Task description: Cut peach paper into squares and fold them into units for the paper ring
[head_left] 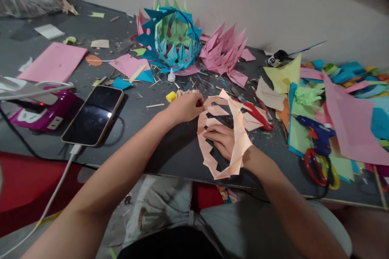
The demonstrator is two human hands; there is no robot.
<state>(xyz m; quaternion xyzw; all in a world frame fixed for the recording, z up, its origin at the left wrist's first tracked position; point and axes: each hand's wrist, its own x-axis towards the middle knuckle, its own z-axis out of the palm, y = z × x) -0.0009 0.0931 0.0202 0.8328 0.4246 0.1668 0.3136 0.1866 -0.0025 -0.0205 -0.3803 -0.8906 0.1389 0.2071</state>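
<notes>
A peach folded-paper ring (241, 141) with pointed tips stands on the dark table in front of me. My left hand (187, 106) is closed at the ring's upper left edge, its fingertips pinching the paper there. Through the ring reaches my right hand (221, 138), palm down, fingers stretched to the left near the inner side of the band. The right thumb is mostly hidden. Just right of the ring lies a red-handled tool (258, 115), partly covered by peach paper.
Blue and green paper crowns (179, 62) and a pink one (223, 50) stand at the back. A phone (94, 115) on a cable and a purple power strip (45, 109) lie left. At right are a blue glue gun (319, 131), scissors (316, 166) and coloured paper (349, 121).
</notes>
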